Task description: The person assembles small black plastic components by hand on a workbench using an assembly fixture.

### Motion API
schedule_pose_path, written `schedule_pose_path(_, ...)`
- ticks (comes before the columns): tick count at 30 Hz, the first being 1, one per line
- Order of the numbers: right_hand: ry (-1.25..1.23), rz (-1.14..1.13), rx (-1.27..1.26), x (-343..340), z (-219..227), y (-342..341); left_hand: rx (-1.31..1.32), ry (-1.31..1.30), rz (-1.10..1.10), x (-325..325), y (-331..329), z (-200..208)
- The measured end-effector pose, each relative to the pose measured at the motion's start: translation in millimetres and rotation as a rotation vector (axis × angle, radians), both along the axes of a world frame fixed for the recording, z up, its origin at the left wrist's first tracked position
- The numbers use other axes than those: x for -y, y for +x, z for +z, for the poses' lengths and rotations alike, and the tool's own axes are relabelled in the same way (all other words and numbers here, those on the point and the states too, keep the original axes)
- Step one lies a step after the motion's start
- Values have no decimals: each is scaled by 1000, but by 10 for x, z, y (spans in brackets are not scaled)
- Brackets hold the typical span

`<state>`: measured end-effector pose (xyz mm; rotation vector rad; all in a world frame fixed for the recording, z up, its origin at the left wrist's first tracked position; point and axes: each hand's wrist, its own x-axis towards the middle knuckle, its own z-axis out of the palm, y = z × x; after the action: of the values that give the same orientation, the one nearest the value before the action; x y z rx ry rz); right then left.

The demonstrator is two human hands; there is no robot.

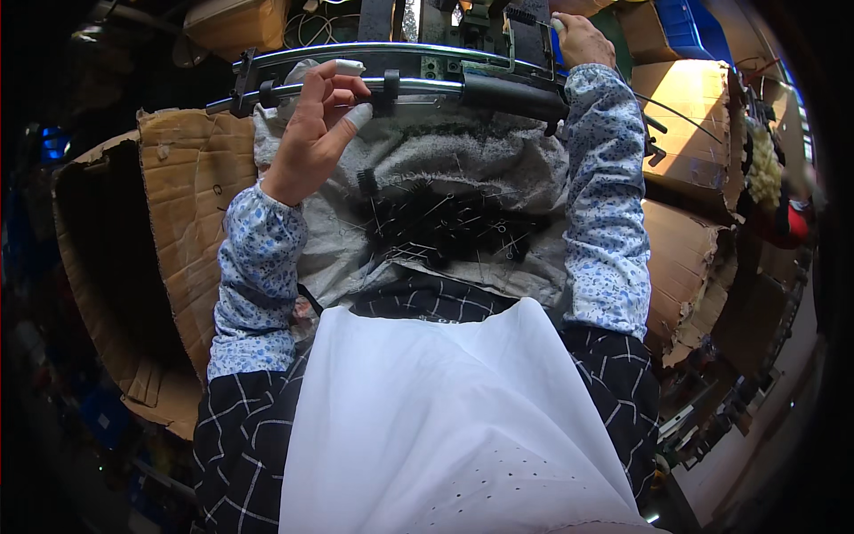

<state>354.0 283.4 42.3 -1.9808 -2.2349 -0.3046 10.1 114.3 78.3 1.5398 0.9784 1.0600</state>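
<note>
My left hand [311, 138] is raised beside the machine's front metal bar [418, 86]. Its index finger reaches out and the other fingers curl toward the thumb; white covers sit on the index and thumb tips. A faint thin line runs right from these fingertips, but what they pinch is unclear. My right hand [584, 43] is closed at the machine's far right, a white cover on one fingertip, its grip hidden. A small black bristle brush [521, 16] shows just left of it. Below, a pile of thin wire brushes [454, 222], some with looped ends, lies on a grey cloth [334, 240].
A tall open cardboard box [191, 222] stands at my left. More cardboard boxes [685, 125] are stacked at the right, with a blue bin [694, 31] behind. A black padded sleeve [511, 96] covers the bar's right end. White cloth [427, 392] covers my front.
</note>
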Motion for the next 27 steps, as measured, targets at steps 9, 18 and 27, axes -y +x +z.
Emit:
schedule_pose_path(9, 291, -30, 0, 338, 614, 337, -21, -10, -110, -37, 156, -37)
schedule_pose_path(18, -478, 569, -616, 1489, 641, -1241, 64, 8, -78, 81, 295, 27)
schedule_pose_path(27, 228, 118, -15, 370, 36, -497, -776, -26, -367, 360, -195, -582)
